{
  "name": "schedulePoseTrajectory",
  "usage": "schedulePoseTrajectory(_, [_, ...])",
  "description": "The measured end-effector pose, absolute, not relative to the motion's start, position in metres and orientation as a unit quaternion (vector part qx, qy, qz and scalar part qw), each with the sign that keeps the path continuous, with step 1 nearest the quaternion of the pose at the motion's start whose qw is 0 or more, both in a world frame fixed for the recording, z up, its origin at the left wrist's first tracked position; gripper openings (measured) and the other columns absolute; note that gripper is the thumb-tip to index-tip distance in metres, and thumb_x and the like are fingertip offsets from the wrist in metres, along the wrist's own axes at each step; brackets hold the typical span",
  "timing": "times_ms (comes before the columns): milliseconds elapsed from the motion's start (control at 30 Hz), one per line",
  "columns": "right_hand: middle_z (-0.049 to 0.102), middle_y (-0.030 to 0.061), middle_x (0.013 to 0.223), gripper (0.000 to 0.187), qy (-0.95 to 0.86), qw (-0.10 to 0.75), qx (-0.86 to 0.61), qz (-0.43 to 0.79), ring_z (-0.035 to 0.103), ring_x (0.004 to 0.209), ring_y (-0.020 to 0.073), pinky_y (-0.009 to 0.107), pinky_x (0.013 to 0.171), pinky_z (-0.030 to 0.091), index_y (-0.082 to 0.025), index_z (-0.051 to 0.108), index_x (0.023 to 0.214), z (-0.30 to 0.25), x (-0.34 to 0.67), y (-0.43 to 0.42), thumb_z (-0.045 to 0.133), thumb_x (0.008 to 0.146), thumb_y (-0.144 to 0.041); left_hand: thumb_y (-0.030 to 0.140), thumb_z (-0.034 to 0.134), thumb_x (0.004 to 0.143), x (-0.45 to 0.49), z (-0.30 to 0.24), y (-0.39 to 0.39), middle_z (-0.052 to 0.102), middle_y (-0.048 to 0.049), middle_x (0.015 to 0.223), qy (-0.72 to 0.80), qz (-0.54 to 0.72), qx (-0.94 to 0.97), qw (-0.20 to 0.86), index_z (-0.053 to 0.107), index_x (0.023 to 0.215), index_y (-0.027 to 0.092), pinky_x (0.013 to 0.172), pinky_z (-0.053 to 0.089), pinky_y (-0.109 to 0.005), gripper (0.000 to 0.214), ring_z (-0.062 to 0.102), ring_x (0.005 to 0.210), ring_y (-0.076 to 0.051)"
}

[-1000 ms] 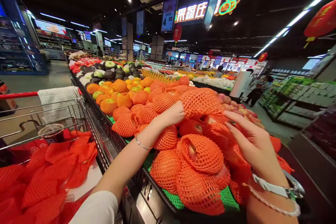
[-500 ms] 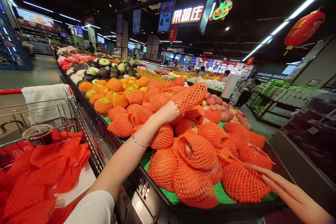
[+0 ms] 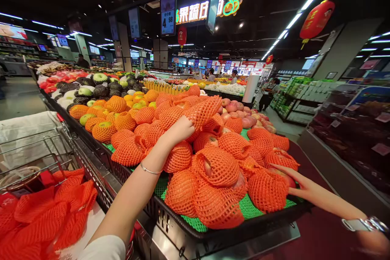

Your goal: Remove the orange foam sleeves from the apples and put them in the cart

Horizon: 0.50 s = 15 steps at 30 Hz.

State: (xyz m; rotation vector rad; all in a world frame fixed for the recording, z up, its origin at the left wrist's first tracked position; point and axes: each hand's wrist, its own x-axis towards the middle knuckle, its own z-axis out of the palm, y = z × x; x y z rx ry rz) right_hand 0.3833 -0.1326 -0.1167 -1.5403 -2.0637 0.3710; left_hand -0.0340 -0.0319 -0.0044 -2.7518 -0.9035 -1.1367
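My left hand (image 3: 183, 128) is closed on one end of an orange foam net sleeve (image 3: 205, 109), which stretches over the pile to the right. Whether a fruit is inside it, I cannot tell. At the right edge of the pile, my right hand (image 3: 297, 180) has its fingers stretched out and thumb apart, touching the side of an apple (image 3: 285, 175) partly covered by netting. Just left of that hand lies another net-wrapped apple (image 3: 267, 191). Several more wrapped apples (image 3: 217, 166) fill the space between my hands, on green mesh matting (image 3: 250, 207).
A black crate rim (image 3: 210, 235) borders the pile in front. At left stands a shopping cart (image 3: 30, 140) with loose red-orange net sleeves (image 3: 45, 219) in it. Bare apples (image 3: 234, 107) lie behind, yellow-green fruit (image 3: 103, 130) to the left. A person (image 3: 268, 93) stands farther off.
The view has turned right, so the scene shifts left. My right hand's thumb has spread from its fingers, and its watch now shows. My left hand keeps hold of the net sleeve.
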Motion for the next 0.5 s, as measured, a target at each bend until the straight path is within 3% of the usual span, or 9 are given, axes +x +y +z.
schedulePoseTrajectory(133, [0.060,0.0111,0.130,0.046,-0.749,0.253,-0.585,0.182,0.058,0.120,0.0262,0.036,0.100,0.045,-0.037,0.057,0.125,-0.102,0.380,-0.136,0.064,0.080,-0.036,0.003,0.037,0.074,-0.033,-0.001,-0.033,0.065,-0.0089,0.119,-0.276,-0.377,-0.884,-0.013,0.061,0.112,0.014,0.110,0.039,-0.039,0.046,0.055,0.116,-0.022])
schedulePoseTrajectory(233, [0.060,0.0122,0.130,0.042,-0.738,0.286,-0.585,0.177,0.060,0.118,0.0258,0.031,0.097,0.047,-0.034,0.060,0.121,-0.091,0.383,-0.141,0.065,0.079,-0.034,0.002,0.037,0.074,-0.031,0.000,-0.033,0.068,-0.0087,0.108,-0.290,-0.356,-0.888,-0.011,0.064,0.106,0.014,0.109,0.039,-0.039,0.043,0.058,0.110,-0.023])
schedulePoseTrajectory(367, [0.058,0.0135,0.128,0.048,-0.681,0.427,-0.592,0.063,0.058,0.118,0.0252,0.029,0.096,0.047,-0.033,0.057,0.117,-0.072,0.384,-0.143,0.073,0.073,-0.033,0.005,0.039,0.076,-0.031,0.000,-0.035,0.070,-0.0090,0.099,-0.337,-0.331,-0.881,-0.001,0.066,0.100,0.013,0.105,0.044,-0.040,0.037,0.062,0.099,-0.023])
schedulePoseTrajectory(500, [0.051,0.0202,0.131,0.066,-0.565,0.580,-0.579,-0.097,0.053,0.122,0.0267,0.032,0.097,0.046,-0.024,0.048,0.127,-0.040,0.349,-0.132,0.075,0.068,-0.036,0.007,0.038,0.077,-0.031,0.000,-0.040,0.070,-0.0078,0.106,-0.313,-0.321,-0.894,-0.017,0.065,0.107,0.013,0.110,0.039,-0.040,0.041,0.059,0.110,-0.023])
